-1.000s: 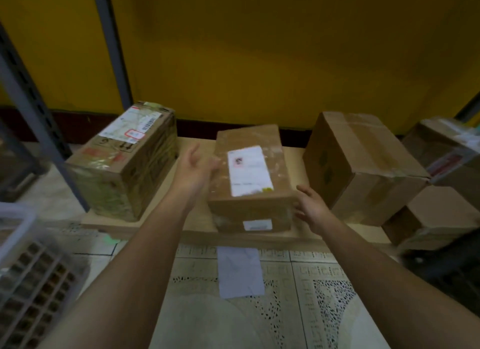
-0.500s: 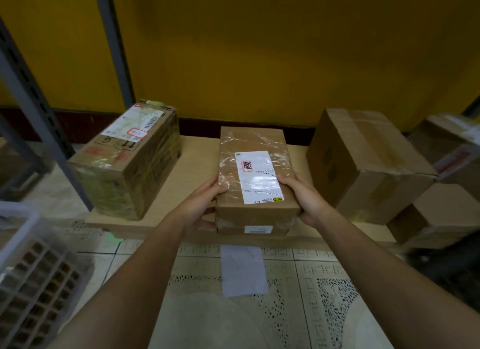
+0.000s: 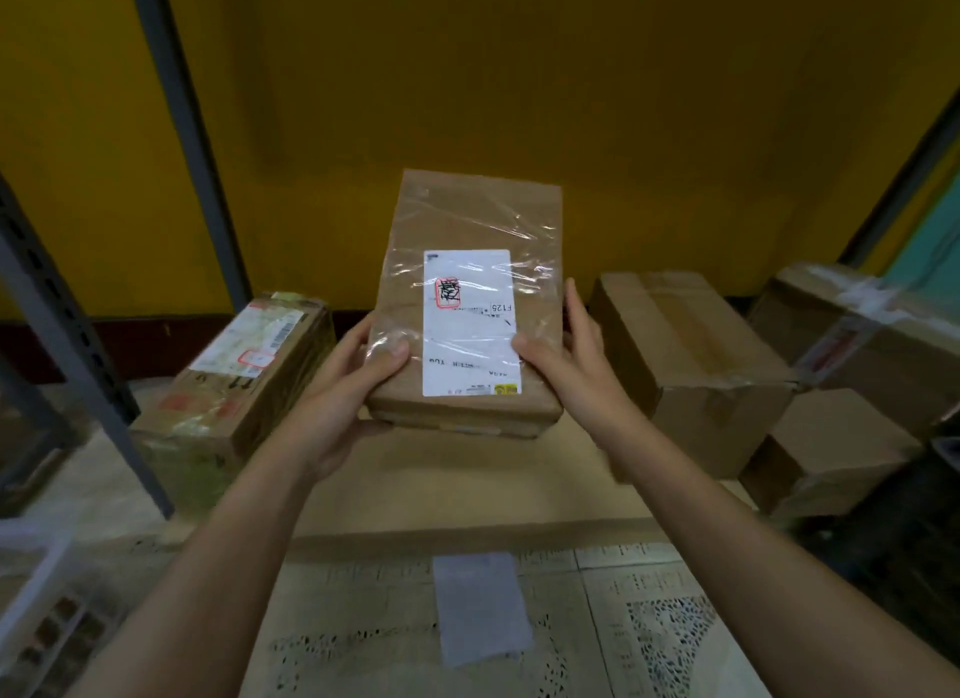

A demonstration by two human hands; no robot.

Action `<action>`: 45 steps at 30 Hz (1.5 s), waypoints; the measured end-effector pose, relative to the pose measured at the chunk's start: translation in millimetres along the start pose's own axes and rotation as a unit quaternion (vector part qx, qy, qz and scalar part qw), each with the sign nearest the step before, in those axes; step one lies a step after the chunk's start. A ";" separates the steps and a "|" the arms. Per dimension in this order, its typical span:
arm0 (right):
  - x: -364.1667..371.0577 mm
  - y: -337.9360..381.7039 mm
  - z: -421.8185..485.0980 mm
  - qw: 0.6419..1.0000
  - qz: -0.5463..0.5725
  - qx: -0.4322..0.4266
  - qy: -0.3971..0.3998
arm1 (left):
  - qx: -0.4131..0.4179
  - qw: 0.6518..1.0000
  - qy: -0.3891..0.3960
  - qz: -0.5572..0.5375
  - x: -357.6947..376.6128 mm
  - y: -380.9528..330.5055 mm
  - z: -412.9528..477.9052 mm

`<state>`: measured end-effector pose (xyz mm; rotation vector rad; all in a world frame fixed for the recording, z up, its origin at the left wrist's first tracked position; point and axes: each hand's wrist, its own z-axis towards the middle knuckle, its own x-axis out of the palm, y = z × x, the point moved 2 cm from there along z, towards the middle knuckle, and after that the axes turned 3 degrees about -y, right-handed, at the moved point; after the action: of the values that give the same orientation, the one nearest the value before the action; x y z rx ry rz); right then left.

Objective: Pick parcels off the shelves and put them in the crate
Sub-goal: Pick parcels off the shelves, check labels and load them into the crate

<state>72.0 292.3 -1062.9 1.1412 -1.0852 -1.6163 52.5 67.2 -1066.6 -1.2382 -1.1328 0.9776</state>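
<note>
Head view: A slip of pale paper (image 3: 480, 606) lies on the patterned floor tiles (image 3: 654, 640) nearest the camera. The white, lattice-walled plastic crate (image 3: 36, 619) sits blurred at the lower left edge.

The left hand (image 3: 345, 385) grips the parcel (image 3: 472, 214) at its near left corner, thumb on top and fingers curled beneath. The right hand (image 3: 569, 354) clamps the right edge, thumb pressed on the white label (image 3: 470, 328).

A second ago both hands were spread either side of the parcel as it lay flat on the shelf (image 3: 467, 484). Half a second ago they had closed on it. Now it is held in the air, clear of the bare wooden board, its far end tipped up. The pick looks complete, and what appears to remain is the swing down and left to the crate.

The parcel is a flat, oblong brown-paper package under crinkled, glossy clear film that catches the light. On the shelf to its left stands a taped carton (image 3: 234, 385) with a barcode label. To its right is a plain cardboard box (image 3: 691, 365), with more boxes (image 3: 857, 334) piled beyond it. Grey steel uprights (image 3: 182, 126) frame a matt yellow wall (image 3: 571, 74) behind.
</note>
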 end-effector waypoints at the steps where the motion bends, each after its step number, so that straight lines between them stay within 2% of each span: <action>1: -14.0 13.9 -1.2 0.999 -0.010 -0.030 -0.023 | 0.022 1.000 0.014 0.017 8.1 -14.8 0.0; 4: -80.6 51.0 -6.0 0.989 0.000 -0.084 -0.125 | 0.035 0.995 0.081 0.042 48.3 -48.7 -0.6; 7: -163.1 76.2 -17.9 0.973 -0.051 -0.101 -0.201 | 0.025 0.987 0.148 0.049 108.5 -62.4 -5.8; 13: -320.9 89.7 -90.7 0.936 -0.115 -0.038 -0.330 | 0.016 0.961 0.268 0.073 273.3 -73.7 -32.8; 16: -399.9 86.5 -141.8 0.911 -0.081 -0.009 -0.404 | 0.000 0.939 0.334 0.081 362.7 -69.0 -49.7; 19: -473.4 72.0 -177.5 0.873 -0.036 0.002 -0.486 | -0.012 0.944 0.328 0.013 452.8 -58.6 -63.1; 21: -517.9 58.4 -188.9 0.844 -0.033 0.020 -0.535 | -0.016 0.951 0.296 -0.083 508.4 -46.3 -65.3; 23: -550.8 39.9 -191.3 0.824 -0.055 0.036 -0.563 | 0.005 0.959 0.251 -0.133 552.6 -28.0 -61.0; 25: -569.2 13.6 -185.8 0.824 -0.100 0.069 -0.554 | 0.017 0.971 0.220 -0.095 583.2 -2.9 -52.4; 27: -576.1 -19.0 -177.6 0.846 -0.144 0.138 -0.495 | 0.016 0.978 0.209 0.013 599.6 24.1 -40.3; 29: -581.7 -42.9 -172.6 0.851 -0.186 0.190 -0.453 | 0.036 0.976 0.195 0.088 606.4 39.2 -29.4; 32: -593.9 -45.2 -157.7 0.846 -0.225 0.190 -0.444 | 0.082 0.979 0.144 0.116 617.2 39.2 -10.0; 34: -593.7 -40.8 -148.5 0.832 -0.274 0.205 -0.438 | 0.077 0.981 0.109 0.141 621.0 36.8 -0.8; 37: -587.3 -26.9 -132.7 0.768 -0.409 0.231 -0.435 | 0.091 0.972 0.106 0.187 612.3 36.7 2.0; 39: -570.7 -10.6 -107.6 0.752 -0.489 0.194 -0.397 | 0.121 0.960 0.125 0.221 596.4 32.8 4.6; 43: -484.7 2.2 -51.4 0.789 -0.550 0.027 -0.271 | 0.211 0.920 0.120 0.309 545.0 16.4 27.4; 45: -426.0 -5.9 -36.4 0.810 -0.551 -0.031 -0.198 | 0.241 0.888 0.098 0.379 505.1 12.9 46.8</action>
<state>198.0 692.9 -982.5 1.5538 -0.5474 -2.8663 103.6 570.5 -1026.6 -1.3304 -0.1744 1.5525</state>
